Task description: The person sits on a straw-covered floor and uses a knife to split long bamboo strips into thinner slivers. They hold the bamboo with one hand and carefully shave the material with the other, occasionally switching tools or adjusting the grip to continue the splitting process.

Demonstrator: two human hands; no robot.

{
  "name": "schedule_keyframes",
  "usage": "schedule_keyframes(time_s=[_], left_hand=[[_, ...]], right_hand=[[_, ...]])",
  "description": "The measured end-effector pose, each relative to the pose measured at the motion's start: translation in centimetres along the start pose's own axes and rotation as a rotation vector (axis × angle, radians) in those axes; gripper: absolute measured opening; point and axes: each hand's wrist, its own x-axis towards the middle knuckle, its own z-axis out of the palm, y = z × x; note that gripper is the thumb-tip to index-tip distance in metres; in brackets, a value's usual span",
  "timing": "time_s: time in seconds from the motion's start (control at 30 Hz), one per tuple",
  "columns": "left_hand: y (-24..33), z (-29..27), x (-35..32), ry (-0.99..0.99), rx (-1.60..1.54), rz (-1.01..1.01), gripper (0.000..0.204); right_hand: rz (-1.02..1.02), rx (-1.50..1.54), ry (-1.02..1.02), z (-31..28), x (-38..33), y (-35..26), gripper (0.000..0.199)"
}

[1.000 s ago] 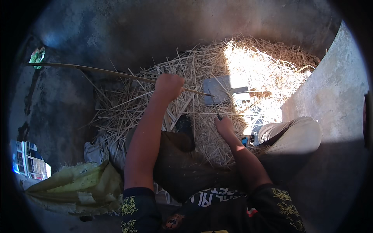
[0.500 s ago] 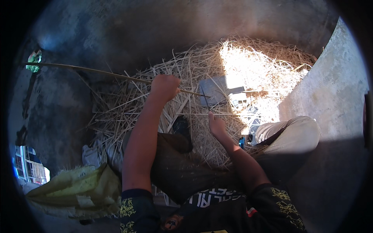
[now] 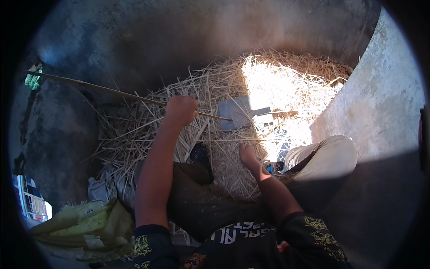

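- Two grips, both bare hands: the left grip [image 3: 181, 110] and the right grip [image 3: 248, 154].
- One long strip [image 3: 112, 91] is held: slender, nearly straight, slightly bowed, dull tan-brown, darker and looking broader toward its far left end, paler and narrower past the fist.
- That long strip slants from the upper left down through the left grip, its short end over one grey slab [image 3: 235, 114]; whether it touches the slab I cannot tell.
- The left grip is clamped on the long strip, fingers curled round it.
- The right grip is nearer the body, below the slab and apart from the long strip; whether its fingers are closed on something I cannot tell.
- One grey slab, flat and roughly square, lies on the straw-coloured heap [image 3: 179, 130] of loose strips, too many to count.
- One dark bar [image 3: 261, 111] lies just beside the slab's right edge, next to a sunlit patch.
- Two shoes show: a dark shoe [image 3: 200, 158] between the forearms, and another, partly hidden, by the pale trouser leg [image 3: 329, 157].
- One yellow-green sack [image 3: 85, 224], frayed, lies at lower left.
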Motion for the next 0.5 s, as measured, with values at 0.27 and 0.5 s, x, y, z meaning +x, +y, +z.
schedule_keyframes(time_s=[0.27, 0.5], left_hand=[[-0.2, 0.1, 0.2, -0.028, -0.001, -0.023, 0.028], [0.2, 0.1, 0.0, -0.013, -0.015, -0.026, 0.030]], right_hand=[[0.075, 0.161, -0.039, 0.2, -0.8, -2.2, 0.068], [-0.341, -0.042, 0.013, -1.8, -6.1, -9.8, 0.063]])
